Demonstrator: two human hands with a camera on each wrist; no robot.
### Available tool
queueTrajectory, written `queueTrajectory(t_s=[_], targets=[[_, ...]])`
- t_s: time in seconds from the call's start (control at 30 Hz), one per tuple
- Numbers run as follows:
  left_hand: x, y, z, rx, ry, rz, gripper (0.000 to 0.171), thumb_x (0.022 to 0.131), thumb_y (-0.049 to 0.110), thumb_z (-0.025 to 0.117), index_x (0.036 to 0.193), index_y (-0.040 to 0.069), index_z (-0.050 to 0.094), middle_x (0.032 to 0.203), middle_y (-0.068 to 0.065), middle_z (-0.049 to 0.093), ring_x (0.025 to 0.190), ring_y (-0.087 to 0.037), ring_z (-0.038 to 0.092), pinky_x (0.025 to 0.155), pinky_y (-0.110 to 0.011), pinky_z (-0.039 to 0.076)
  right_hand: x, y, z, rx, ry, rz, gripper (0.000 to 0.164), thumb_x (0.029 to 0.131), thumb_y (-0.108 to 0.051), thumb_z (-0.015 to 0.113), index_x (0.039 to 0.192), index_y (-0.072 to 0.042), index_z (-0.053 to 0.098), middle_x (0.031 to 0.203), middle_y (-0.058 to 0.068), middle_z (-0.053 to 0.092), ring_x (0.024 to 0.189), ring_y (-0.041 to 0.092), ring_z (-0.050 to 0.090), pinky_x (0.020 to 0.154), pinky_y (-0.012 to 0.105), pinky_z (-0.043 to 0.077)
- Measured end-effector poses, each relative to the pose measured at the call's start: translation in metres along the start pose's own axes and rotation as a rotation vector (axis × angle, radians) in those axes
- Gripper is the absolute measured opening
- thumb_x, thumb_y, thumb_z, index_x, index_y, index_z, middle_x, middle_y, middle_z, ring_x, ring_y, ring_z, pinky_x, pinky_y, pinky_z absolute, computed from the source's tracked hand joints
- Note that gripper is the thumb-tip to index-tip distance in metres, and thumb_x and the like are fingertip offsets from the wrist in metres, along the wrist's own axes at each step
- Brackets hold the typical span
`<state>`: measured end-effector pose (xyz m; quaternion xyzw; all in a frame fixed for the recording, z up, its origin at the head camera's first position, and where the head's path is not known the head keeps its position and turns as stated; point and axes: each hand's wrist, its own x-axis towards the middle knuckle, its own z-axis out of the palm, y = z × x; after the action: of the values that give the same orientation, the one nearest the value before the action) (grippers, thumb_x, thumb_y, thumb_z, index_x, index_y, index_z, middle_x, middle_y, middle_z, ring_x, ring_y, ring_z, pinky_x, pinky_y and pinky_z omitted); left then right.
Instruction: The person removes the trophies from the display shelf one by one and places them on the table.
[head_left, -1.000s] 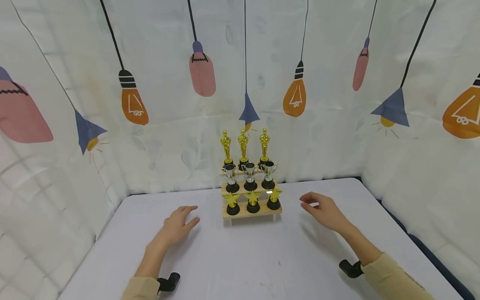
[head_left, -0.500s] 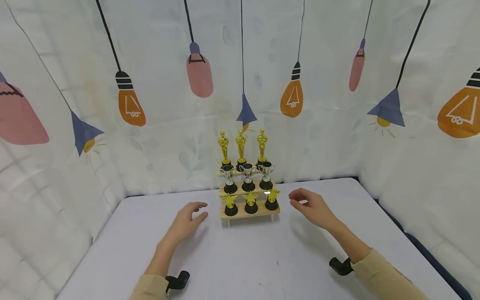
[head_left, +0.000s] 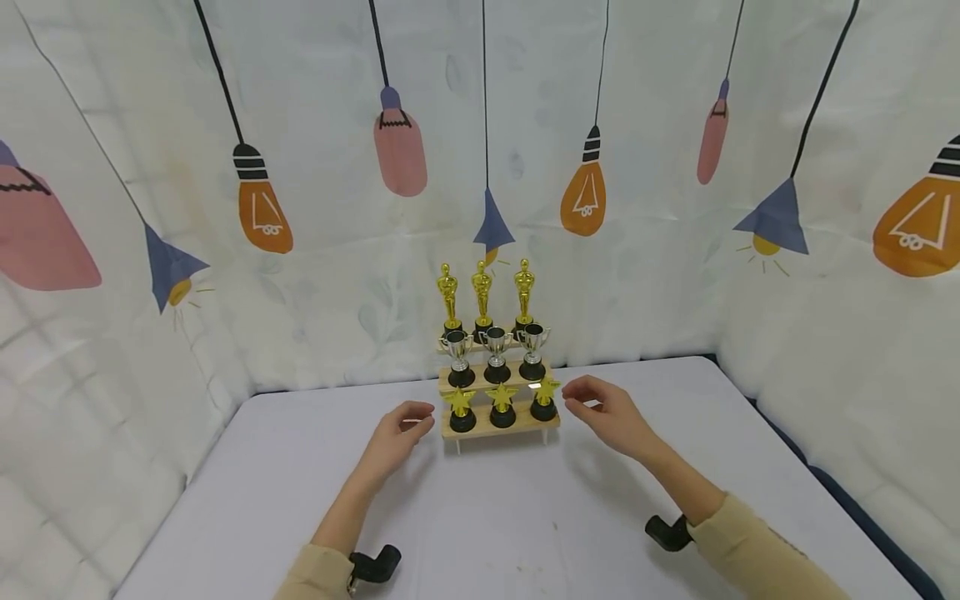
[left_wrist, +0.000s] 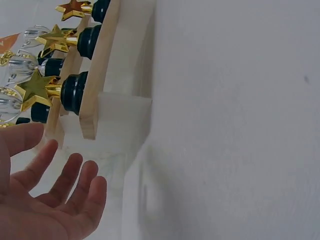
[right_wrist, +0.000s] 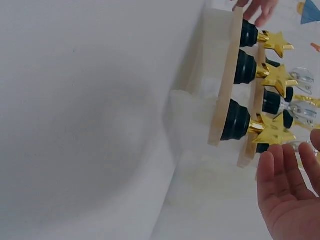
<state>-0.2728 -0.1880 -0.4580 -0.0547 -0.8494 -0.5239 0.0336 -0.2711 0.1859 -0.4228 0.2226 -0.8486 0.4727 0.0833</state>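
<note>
A three-step wooden stand [head_left: 501,429] holds small trophies in the middle of the table. Gold stars on black bases line the front step, among them the right star trophy [head_left: 544,402]. Behind them are silver cups [head_left: 497,343], and gold statuettes [head_left: 482,293] stand at the back. My left hand [head_left: 396,437] is just left of the front step, fingers loosely bent and holding nothing. Close to the right star trophy, my right hand [head_left: 611,417] hovers with relaxed fingers and nothing in its grasp. In the left wrist view, the fingers [left_wrist: 75,170] point toward the stand's end.
The stand rests on a white-covered table [head_left: 480,517] near the back edge. Behind and on both sides hangs a white curtain [head_left: 330,300] printed with lamps. Dark wrist mounts [head_left: 377,564] sit on both forearms.
Both hands have moved inward toward the stand, the left hand going right and the right hand going left. The stand and trophies stay in place.
</note>
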Motion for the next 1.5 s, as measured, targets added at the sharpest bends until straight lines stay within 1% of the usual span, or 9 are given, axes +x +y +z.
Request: queueTrajectory(t_s=[0.2, 0.37, 0.53, 0.63, 0.77, 0.97, 1.17, 1.37, 1.5], targets=[[-0.004, 0.006, 0.007, -0.314, -0.064, -0.151, 0.043, 0.104, 0.019, 0.063, 0.140, -0.002, 0.054, 0.135, -0.023, 0.059, 0.117, -0.032, 0.060, 0.098, -0.047, 0.054, 0.000, -0.004, 0.006, 0.000, 0.019, -0.004, 0.017, 0.101, -0.013, 0.068, 0.116, -0.006, 0.068, 0.110, 0.003, 0.070, 0.101, 0.021, 0.066, 0.081, 0.030, 0.058], [-0.002, 0.007, 0.012, -0.445, -0.083, -0.200, 0.049, 0.106, 0.021, 0.058, 0.149, -0.001, 0.046, 0.142, -0.026, 0.052, 0.122, -0.035, 0.056, 0.102, -0.049, 0.051, 0.001, -0.006, 0.010, 0.028, 0.047, -0.013, 0.018, 0.101, -0.012, 0.068, 0.117, -0.004, 0.068, 0.110, 0.005, 0.070, 0.102, 0.021, 0.066, 0.080, 0.030, 0.057], [0.003, 0.005, 0.018, -0.517, -0.030, -0.254, 0.047, 0.107, 0.017, 0.055, 0.150, -0.001, 0.045, 0.140, -0.023, 0.052, 0.119, -0.032, 0.057, 0.102, -0.047, 0.050, 0.003, -0.006, 0.013, 0.058, 0.055, -0.013, 0.020, 0.101, -0.013, 0.068, 0.118, -0.003, 0.067, 0.112, 0.011, 0.069, 0.101, 0.022, 0.065, 0.079, 0.029, 0.057], [0.007, 0.005, 0.022, -0.571, -0.001, -0.284, 0.047, 0.107, 0.015, 0.054, 0.150, -0.002, 0.045, 0.136, -0.021, 0.053, 0.117, -0.030, 0.058, 0.100, -0.044, 0.051, 0.005, -0.005, 0.016, 0.059, 0.063, -0.007, 0.019, 0.101, -0.015, 0.068, 0.118, -0.005, 0.067, 0.111, 0.007, 0.069, 0.101, 0.022, 0.065, 0.080, 0.029, 0.057], [0.009, 0.004, 0.027, -0.626, 0.001, -0.306, 0.050, 0.107, 0.016, 0.053, 0.152, -0.002, 0.041, 0.135, -0.019, 0.054, 0.117, -0.029, 0.057, 0.095, -0.038, 0.053, 0.008, -0.005, 0.022, 0.047, 0.098, 0.011, 0.017, 0.101, -0.014, 0.069, 0.116, -0.006, 0.067, 0.109, 0.003, 0.069, 0.101, 0.021, 0.064, 0.078, 0.030, 0.056], [0.011, 0.003, 0.031, -0.695, 0.005, -0.319, 0.052, 0.108, 0.018, 0.052, 0.153, -0.004, 0.039, 0.141, -0.022, 0.051, 0.119, -0.028, 0.054, 0.095, -0.037, 0.050, 0.011, -0.007, 0.030, 0.036, 0.161, 0.046, 0.018, 0.099, -0.008, 0.069, 0.116, -0.004, 0.066, 0.111, 0.007, 0.068, 0.102, 0.023, 0.063, 0.079, 0.031, 0.056], [0.012, 0.001, 0.036, -0.703, 0.001, -0.305, 0.052, 0.107, 0.016, 0.052, 0.151, -0.008, 0.039, 0.141, -0.026, 0.053, 0.112, -0.024, 0.060, 0.097, -0.040, 0.051, 0.011, -0.010, 0.037, 0.072, 0.193, 0.105, 0.023, 0.096, -0.003, 0.071, 0.118, -0.003, 0.065, 0.113, 0.010, 0.066, 0.103, 0.024, 0.061, 0.080, 0.033, 0.054], [0.010, -0.004, 0.042, -0.719, -0.003, -0.318, 0.052, 0.106, 0.013, 0.055, 0.150, -0.010, 0.040, 0.142, -0.029, 0.053, 0.104, -0.021, 0.065, 0.087, -0.034, 0.057, 0.011, -0.008, 0.044, 0.061, 0.269, 0.128, 0.029, 0.091, -0.002, 0.074, 0.117, -0.001, 0.062, 0.106, 0.013, 0.063, 0.095, 0.025, 0.059, 0.075, 0.027, 0.052], [0.007, -0.006, 0.043, -0.722, 0.001, -0.326, 0.053, 0.106, 0.015, 0.056, 0.150, -0.008, 0.041, 0.140, -0.027, 0.056, 0.102, -0.021, 0.065, 0.083, -0.033, 0.057, 0.013, -0.005, 0.048, 0.065, 0.283, 0.178, 0.038, 0.090, -0.003, 0.075, 0.124, 0.000, 0.057, 0.115, 0.015, 0.060, 0.100, 0.028, 0.058, 0.080, 0.032, 0.052]])
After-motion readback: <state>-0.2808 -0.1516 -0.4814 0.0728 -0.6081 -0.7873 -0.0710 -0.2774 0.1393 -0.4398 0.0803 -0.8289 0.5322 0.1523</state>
